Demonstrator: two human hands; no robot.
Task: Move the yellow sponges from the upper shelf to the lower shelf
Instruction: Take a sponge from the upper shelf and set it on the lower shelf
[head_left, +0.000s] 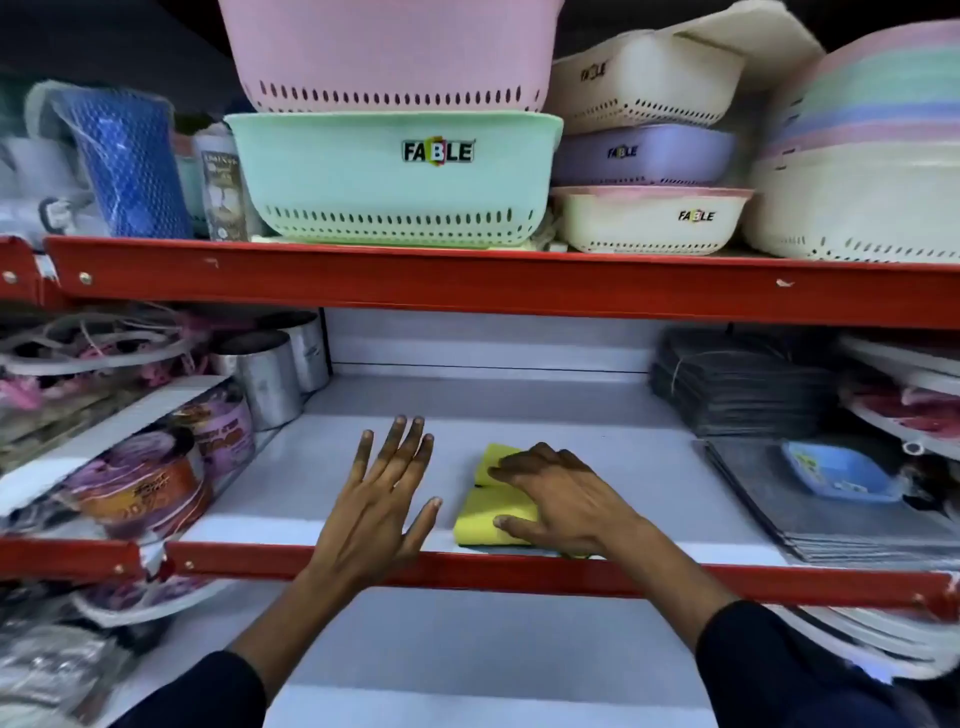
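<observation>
Hands: right (558, 499) presses yellow sponges (493, 512), apparently two; left (382, 493) spread, steel tins (270, 376) beside.

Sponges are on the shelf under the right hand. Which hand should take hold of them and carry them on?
The right hand. It lies on the two yellow sponges, fingers over the far one and thumb on the near one. The left hand hovers open and empty beside them, clear of both.

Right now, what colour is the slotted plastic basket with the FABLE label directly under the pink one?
Mint green basket, head view.
</observation>
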